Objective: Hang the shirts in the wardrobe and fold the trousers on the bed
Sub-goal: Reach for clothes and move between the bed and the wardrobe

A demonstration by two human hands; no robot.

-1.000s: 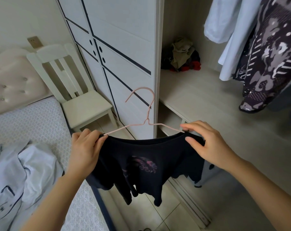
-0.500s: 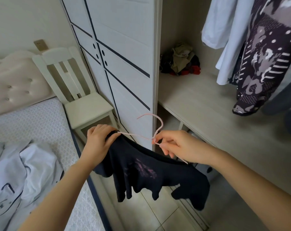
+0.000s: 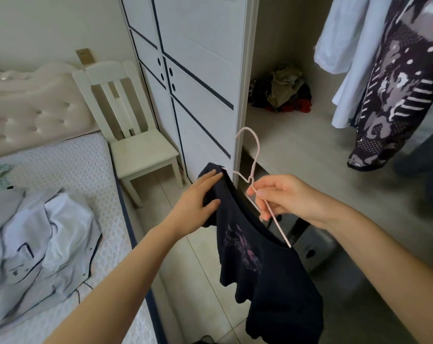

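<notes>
A black T-shirt (image 3: 265, 264) with a pink print hangs on a thin pink wire hanger (image 3: 254, 155) in front of the open wardrobe (image 3: 297, 150). My right hand (image 3: 282, 197) pinches the hanger at its neck, below the hook. My left hand (image 3: 198, 199) lies with straight fingers on the shirt's left shoulder, thumb beneath the cloth. The hanger tilts, its near arm pointing down towards me. A light blue shirt (image 3: 36, 237) lies crumpled on the bed (image 3: 68, 160) at the left.
A pale blue garment (image 3: 344, 55) and a dark patterned one (image 3: 396, 83) hang in the wardrobe at the upper right. A heap of clothes (image 3: 282, 90) lies at the back of its shelf. A cream chair (image 3: 133, 135) stands between bed and wardrobe door.
My right hand went from the shirt's right shoulder to the hanger's neck. The hanger turned and tilted, and the shirt's right side dropped. My left hand's fingers straightened on the left shoulder.
</notes>
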